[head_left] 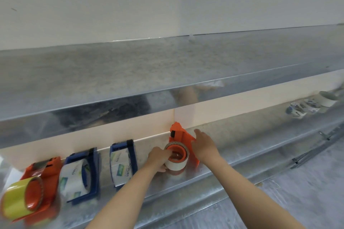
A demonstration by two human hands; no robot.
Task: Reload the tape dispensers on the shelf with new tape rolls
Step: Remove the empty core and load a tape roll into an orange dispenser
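White tape roll (176, 162) is gripped at its core by L hand (158, 157), fingers curled in, prob. for seating; orange dispenser (177, 132), beside R hand (203, 145), is steadied w/ spread fingers.

Head camera looks down, close, at the metal shelf (214, 170).

Bright, even light; glare on the metal shelf (204, 173); edges bowed and blurred.

The tape roll (176, 163) hides fingers of the left hand (157, 156).
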